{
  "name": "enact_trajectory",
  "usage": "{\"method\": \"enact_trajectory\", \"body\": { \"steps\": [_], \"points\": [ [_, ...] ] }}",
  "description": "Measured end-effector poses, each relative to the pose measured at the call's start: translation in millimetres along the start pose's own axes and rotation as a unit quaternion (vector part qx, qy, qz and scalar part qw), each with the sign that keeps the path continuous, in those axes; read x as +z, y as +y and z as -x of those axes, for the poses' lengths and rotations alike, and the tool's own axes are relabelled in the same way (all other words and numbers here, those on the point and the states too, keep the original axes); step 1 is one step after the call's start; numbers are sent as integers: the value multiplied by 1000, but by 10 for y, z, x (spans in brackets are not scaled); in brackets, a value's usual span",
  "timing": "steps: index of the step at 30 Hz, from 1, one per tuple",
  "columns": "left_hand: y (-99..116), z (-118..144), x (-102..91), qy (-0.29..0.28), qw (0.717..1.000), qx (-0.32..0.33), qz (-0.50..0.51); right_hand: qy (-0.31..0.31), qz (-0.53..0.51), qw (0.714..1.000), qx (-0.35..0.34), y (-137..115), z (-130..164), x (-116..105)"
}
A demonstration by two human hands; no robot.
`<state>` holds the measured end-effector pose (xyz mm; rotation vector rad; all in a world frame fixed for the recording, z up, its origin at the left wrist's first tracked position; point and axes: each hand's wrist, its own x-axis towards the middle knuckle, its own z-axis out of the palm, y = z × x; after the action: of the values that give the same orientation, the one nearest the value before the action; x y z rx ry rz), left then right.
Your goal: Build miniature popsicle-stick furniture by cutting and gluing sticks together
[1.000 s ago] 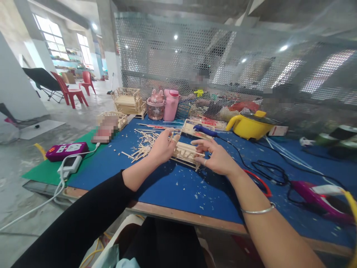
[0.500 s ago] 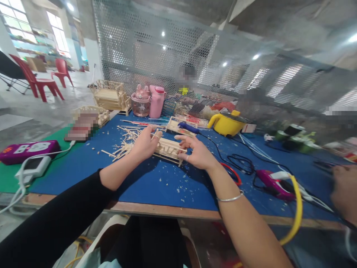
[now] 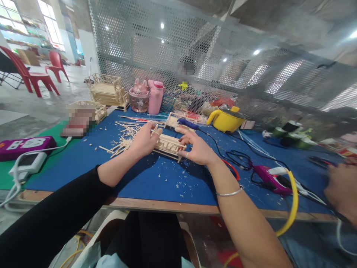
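Note:
A small bench-like model of thin pale wooden sticks (image 3: 169, 143) stands on the blue table mat (image 3: 156, 182). My left hand (image 3: 144, 141) grips its left end, with thumb and fingers bent around it. At the opposite end my right hand (image 3: 199, 149) has its fingers curled over the top and side, and the thumb at the lower rail. Parts of both ends are hidden by my fingers. Loose sticks (image 3: 122, 143) lie heaped beside my left hand. Behind the model, a blue-handled hot glue gun (image 3: 187, 123) rests by another stick frame (image 3: 171, 120).
Finished-looking stick pieces (image 3: 107, 91), a pink bottle (image 3: 156, 96) and a yellow pot (image 3: 226, 120) line the back. Cables run to a purple power strip (image 3: 275, 180) on the right. Another person's hand (image 3: 343, 186) is at the far right.
The view has shifted slightly. My right hand's fingers have closed in on the model's right end, while my left hand stays at the left end.

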<state>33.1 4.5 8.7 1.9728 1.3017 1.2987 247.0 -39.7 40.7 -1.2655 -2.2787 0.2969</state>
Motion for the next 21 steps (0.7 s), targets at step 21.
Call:
{"method": "enact_trajectory", "body": {
  "steps": [21],
  "points": [
    [-8,3,-5,-4,1000,6,-2,21,-23,1000,2,-4,0,82]
  ]
}}
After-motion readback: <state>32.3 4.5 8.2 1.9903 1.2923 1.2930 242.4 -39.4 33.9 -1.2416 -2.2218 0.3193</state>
